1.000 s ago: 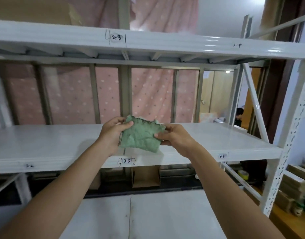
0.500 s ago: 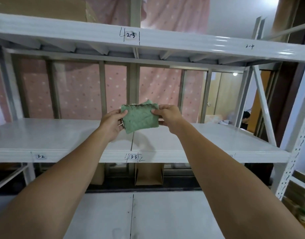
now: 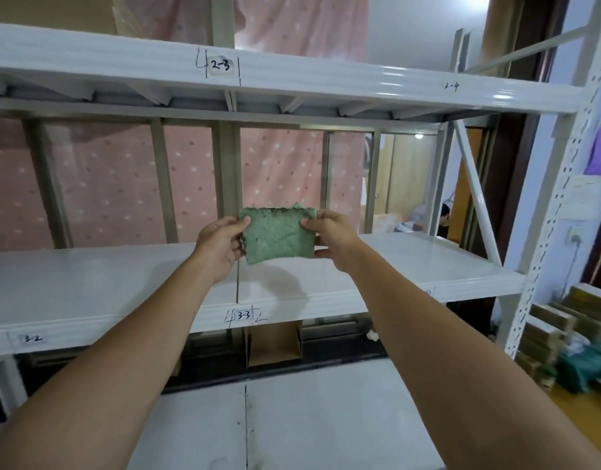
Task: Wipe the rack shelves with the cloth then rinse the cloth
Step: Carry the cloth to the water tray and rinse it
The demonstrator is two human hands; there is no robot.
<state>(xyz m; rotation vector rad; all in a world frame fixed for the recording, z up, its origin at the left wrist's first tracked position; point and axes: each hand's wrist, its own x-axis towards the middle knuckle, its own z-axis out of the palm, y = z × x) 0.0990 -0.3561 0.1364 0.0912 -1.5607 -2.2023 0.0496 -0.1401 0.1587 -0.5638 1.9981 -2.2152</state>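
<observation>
A green cloth (image 3: 277,235), folded flat into a small rectangle with a frayed top edge, is held up in the air above the middle shelf (image 3: 99,286) of a white metal rack. My left hand (image 3: 221,244) pinches its left edge and my right hand (image 3: 329,232) pinches its right edge, stretching it between them. The cloth hangs clear of the shelf and casts a shadow on it. The top shelf (image 3: 326,81) runs overhead and a lower shelf (image 3: 309,429) lies under my forearms.
Labels 2-3, 3-3 and 3-2 mark the shelf fronts. A perforated white upright (image 3: 560,198) stands at right, with stacked boxes (image 3: 557,330) on the floor beside it. A pink dotted curtain (image 3: 116,184) hangs behind the rack. A person (image 3: 444,218) sits in the far room.
Both hands have lifted the cloth higher above the middle shelf and pulled it flatter and more upright. The head view has tilted up and shifted slightly.
</observation>
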